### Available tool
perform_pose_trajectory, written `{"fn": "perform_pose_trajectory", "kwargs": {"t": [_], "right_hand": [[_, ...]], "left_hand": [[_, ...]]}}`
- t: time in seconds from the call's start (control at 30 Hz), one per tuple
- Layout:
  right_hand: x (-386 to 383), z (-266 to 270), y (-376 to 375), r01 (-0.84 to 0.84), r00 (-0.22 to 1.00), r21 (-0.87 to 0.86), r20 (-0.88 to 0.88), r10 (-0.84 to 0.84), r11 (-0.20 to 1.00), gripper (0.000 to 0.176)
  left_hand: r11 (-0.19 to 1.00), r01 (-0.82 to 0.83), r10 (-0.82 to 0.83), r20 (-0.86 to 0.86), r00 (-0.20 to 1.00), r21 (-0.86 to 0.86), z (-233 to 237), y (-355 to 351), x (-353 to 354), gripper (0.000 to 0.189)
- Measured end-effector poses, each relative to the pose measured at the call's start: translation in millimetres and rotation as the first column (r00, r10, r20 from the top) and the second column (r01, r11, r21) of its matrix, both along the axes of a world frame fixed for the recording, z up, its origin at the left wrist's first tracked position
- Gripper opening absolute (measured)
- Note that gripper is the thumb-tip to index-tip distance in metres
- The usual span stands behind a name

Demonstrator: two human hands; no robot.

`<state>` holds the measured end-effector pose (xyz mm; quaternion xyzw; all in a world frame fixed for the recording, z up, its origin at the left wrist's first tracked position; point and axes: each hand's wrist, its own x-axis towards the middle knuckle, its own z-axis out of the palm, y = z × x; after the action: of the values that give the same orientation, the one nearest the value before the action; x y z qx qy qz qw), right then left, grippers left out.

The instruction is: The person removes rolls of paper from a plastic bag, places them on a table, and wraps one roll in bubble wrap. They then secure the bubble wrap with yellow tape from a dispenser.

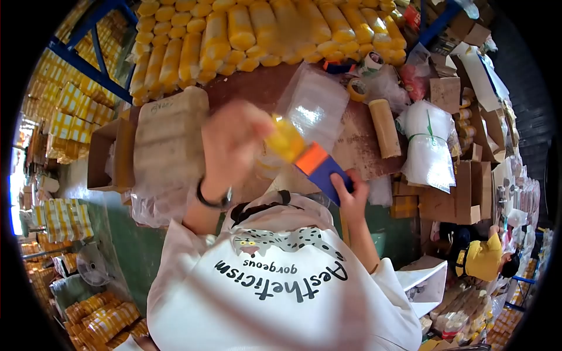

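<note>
Landmark = the clear bag (316, 105) lying flat on the brown table (257, 85).

Right hand (351, 196) sits just below and right of the clear bag, fingers wrapped tight round the blue end of an orange-blue tool (319, 167). Tool's long axis runs diagonal: blue end low-right in the fist, orange end pointing up-left toward the bag's lower-left corner. At that orange tip is a yellow pack (285, 137), overlapping the bag's lower-left edge and touching, or v. near, the tool; can't tell which.

Left hand (231, 146) is left of the clear bag, raised, wristband (213, 199) on the wrist. It's the nearer hand to the yellow pack, which lies just to its right. Hand is motion-blurred, so whether the fingers pinch the pack or only brush it, can't tell.

Hard to read: what the tool actually is (tape gun? cutter?), no blade or roll visible. The pack's own shape is smeared and its wrap is unclear.

Around: tan bundle (170, 134) far left of the bag, cardboard tube (384, 127) just right, tape rolls (358, 89) up-right, rows of yellow packs (263, 29) above. Person in yellow (483, 260) well below-right, apart from these hands.
</note>
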<state>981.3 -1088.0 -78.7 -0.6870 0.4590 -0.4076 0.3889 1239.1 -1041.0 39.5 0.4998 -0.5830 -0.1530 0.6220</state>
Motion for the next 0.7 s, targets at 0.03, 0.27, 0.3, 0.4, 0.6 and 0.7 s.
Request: {"fn": "perform_pose_trajectory", "kwargs": {"t": [0.03, 0.27, 0.3, 0.4, 0.6, 0.7], "right_hand": [[-7.9, 3.3, -0.9, 0.004, 0.999, -0.063, -0.034, -0.006, 0.998, 0.032], [-9.6, 8.9, 9.8, 0.038, 0.997, -0.063, -0.07, -0.042, 0.997, 0.034], [-8.5, 2.3, 9.6, 0.098, 0.995, -0.001, -0.026, -0.098, 0.995, 0.036], [2.9, 10.2, 10.2, 0.084, 0.99, 0.068, -0.115, -0.076, 0.994, 0.037], [29.9, 23.1, -14.0, 0.026, 0.868, 0.497, 0.42, -0.267, 0.868, 0.036], [42.9, 60.8, -19.1, 0.144, 0.844, 0.56, 0.361, -0.397, 0.816, 0.033]], "left_hand": [[0.993, -0.024, 0.051, -0.233, 0.971, 0.116, -1.2, -12.8, 11.1, 0.014], [0.989, 0.05, 0.015, -0.425, 0.905, 0.14, -23.1, -45.1, 29.1, 0.008], [0.994, 0.028, 0.011, -0.352, 0.936, 0.106, -21.5, -40.6, 23.7, 0.008], [0.998, 0.014, -0.002, 0.169, 0.986, -0.068, -7.8, -25.3, 1.4, 0.01], [0.722, 0.57, 0.241, 0.916, 0.322, -0.391, -18.1, -17.7, -86.7, 0.011], [0.696, 0.63, 0.188, 0.934, 0.304, -0.346, -15.2, -28.9, -96.5, 0.012]]}}
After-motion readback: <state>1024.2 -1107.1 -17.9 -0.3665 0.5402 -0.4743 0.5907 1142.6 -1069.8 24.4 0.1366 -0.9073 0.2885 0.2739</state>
